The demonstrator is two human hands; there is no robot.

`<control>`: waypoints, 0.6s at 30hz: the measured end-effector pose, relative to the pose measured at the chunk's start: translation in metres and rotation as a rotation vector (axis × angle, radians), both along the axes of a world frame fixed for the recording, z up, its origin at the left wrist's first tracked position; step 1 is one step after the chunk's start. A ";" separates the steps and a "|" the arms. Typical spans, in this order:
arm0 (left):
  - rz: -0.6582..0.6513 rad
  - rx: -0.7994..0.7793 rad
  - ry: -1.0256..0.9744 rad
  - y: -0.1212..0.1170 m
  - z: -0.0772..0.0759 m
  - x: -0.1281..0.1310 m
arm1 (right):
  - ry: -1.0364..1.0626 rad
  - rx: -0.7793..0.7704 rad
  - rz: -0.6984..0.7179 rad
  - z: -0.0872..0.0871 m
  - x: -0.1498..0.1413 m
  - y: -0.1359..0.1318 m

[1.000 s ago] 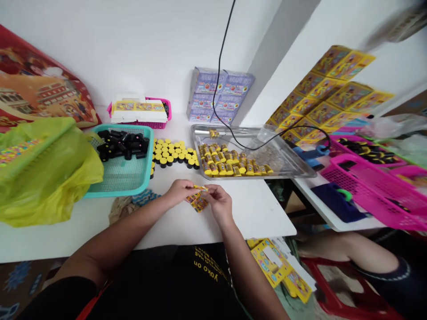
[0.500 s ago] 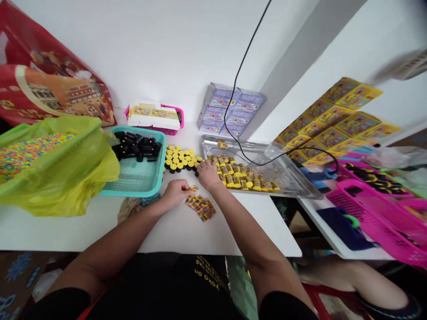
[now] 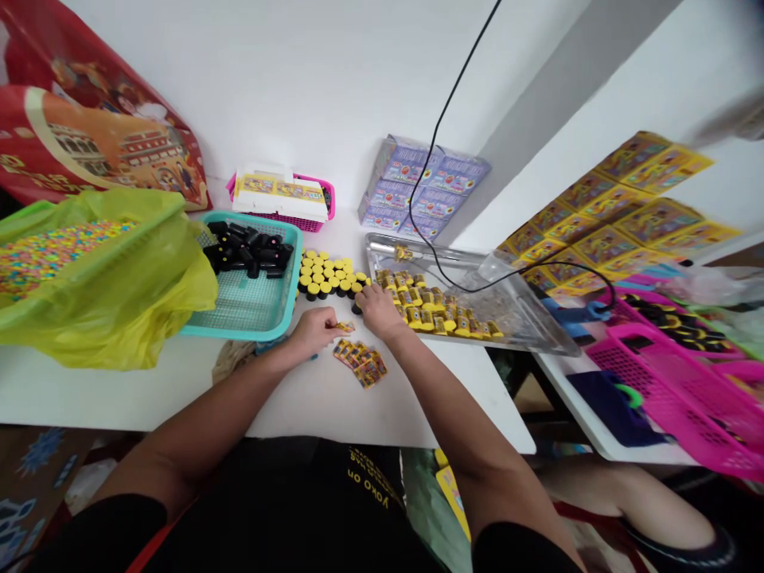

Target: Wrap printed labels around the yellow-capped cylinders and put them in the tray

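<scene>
My left hand (image 3: 315, 329) pinches a small printed yellow-and-orange label (image 3: 344, 326) between thumb and fingers. Just in front of it lies a loose pile of similar labels (image 3: 361, 362) on the white table. My right hand (image 3: 380, 310) is closed, fingers curled down at the edge of a cluster of black tubs with yellow lids (image 3: 322, 274). A dark tub (image 3: 356, 309) shows at its fingertips, partly hidden by the hand. Right beside that hand, a metal tray (image 3: 525, 326) carries rows of yellow-labelled tubs (image 3: 430, 306).
A turquoise basket (image 3: 239, 318) of black tubs and a yellow plastic bag (image 3: 173, 294) with colourful pellets stand left. Purple boxes (image 3: 418, 187) lean by the wall. A black cable (image 3: 433, 143) hangs over the tray. Pink baskets (image 3: 662, 390) and another person's limb (image 3: 645, 501) are at right.
The view has shifted slightly. My left hand with its label has come a little nearer my right hand, which stays at the edge of the lidded tubs.
</scene>
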State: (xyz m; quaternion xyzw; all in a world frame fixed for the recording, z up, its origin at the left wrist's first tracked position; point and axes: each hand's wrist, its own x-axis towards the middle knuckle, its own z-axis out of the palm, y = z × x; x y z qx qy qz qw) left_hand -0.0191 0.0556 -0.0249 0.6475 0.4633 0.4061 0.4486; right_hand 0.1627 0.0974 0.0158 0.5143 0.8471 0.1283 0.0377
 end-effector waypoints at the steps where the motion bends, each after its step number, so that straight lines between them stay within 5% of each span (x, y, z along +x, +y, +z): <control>1: -0.004 -0.008 -0.010 0.000 -0.001 0.000 | 0.013 -0.014 0.008 0.002 0.001 0.000; 4: -0.009 -0.019 -0.024 0.002 -0.004 0.000 | 0.161 -0.025 -0.001 0.008 0.006 -0.004; 7: -0.013 0.011 -0.030 0.003 -0.003 -0.001 | 0.612 -0.049 -0.094 0.013 0.013 -0.016; 12: -0.024 0.065 -0.033 0.000 0.003 0.000 | 1.465 -0.447 -0.101 0.013 0.020 -0.052; 18: -0.109 0.140 -0.056 -0.005 0.003 0.002 | 1.652 -0.589 -0.131 0.008 0.017 -0.076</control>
